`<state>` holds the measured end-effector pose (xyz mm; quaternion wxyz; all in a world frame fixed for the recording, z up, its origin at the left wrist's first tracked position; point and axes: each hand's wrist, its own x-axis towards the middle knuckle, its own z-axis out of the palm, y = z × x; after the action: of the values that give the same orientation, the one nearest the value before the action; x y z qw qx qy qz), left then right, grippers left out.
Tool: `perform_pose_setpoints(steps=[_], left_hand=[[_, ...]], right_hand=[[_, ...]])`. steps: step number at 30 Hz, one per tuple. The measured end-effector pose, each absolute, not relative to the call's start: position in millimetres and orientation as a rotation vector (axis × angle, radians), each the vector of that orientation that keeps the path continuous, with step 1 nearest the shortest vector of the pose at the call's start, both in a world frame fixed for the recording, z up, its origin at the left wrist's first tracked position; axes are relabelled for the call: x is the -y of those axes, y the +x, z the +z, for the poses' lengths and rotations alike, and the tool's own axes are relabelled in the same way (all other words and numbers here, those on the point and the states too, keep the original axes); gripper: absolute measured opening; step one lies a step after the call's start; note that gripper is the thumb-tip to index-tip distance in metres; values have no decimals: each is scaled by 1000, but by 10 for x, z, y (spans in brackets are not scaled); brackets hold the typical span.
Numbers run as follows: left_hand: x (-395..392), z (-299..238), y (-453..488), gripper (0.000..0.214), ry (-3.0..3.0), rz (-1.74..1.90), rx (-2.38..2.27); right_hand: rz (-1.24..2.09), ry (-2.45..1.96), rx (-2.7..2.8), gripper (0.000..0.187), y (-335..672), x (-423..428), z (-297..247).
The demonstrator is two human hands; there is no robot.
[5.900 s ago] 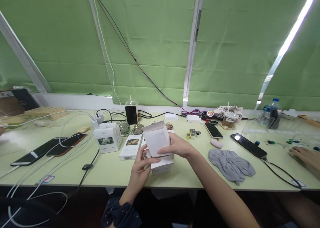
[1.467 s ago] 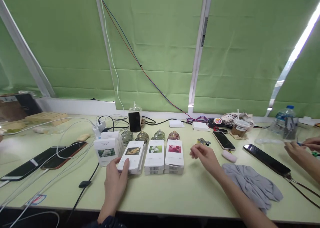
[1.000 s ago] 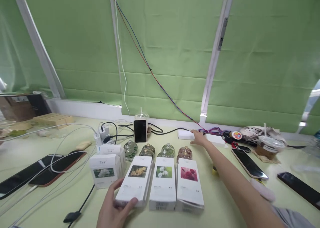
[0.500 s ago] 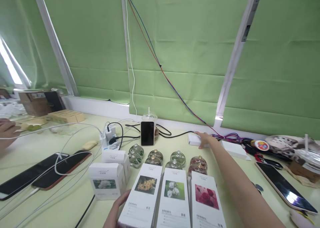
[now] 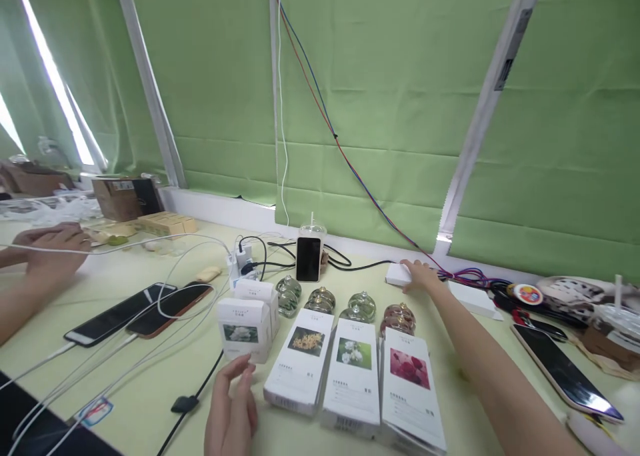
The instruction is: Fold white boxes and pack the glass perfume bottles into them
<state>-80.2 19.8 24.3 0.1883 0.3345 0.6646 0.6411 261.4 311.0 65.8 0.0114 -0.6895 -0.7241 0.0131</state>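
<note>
A white box [image 5: 395, 275] at the back of the table [image 5: 280, 436] is covered at its right end by the right hand [image 5: 419, 277]; whether it is gripped cannot be told. Three flower boxes [image 5: 351, 384] are laid in a row, glass bottles [image 5: 362, 307] being set behind them. Two cartons [image 5: 243, 339] are stood upright to the left. The left hand [image 5: 231, 403], fingers bent, is held near both groups. A phone [image 5: 309, 259] is propped before a cup [image 5: 313, 229].

Seemingly a shared workroom, given the long table [image 5: 150, 393], charging phones [image 5: 117, 316] and another person's hands [image 5: 57, 253].
</note>
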Motion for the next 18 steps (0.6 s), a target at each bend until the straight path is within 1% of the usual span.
perform_pose_setpoints(steps=[3, 5, 8, 11, 13, 15, 18], left_hand=[[-155, 332, -904, 57, 950, 1878, -1814], [-174, 401, -1016, 58, 964, 1981, -1880], [-278, 517, -1204, 70, 1140, 2090, -2020], [-417, 619, -1381, 85, 1349, 1914, -2059], [-496, 663, -1476, 88, 1439, 1763, -2020], [-555, 689, -1538, 87, 1510, 1687, -1943], [-612, 713, -1560, 77, 1563, 1625, -1842]], right_hand=[[-32, -2046, 2175, 74, 2675, -2861, 851], [-60, -1872, 2093, 68, 2759, -2602, 996], [-67, -1595, 1965, 62, 2930, -1996, 1152], [41, -1451, 1866, 62, 3125, -1158, 1139], [169, -1444, 1882, 63, 3258, -570, 1027], [311, -1451, 1956, 67, 3372, -53, 863], [436, -1495, 1995, 62, 3452, 476, 604]])
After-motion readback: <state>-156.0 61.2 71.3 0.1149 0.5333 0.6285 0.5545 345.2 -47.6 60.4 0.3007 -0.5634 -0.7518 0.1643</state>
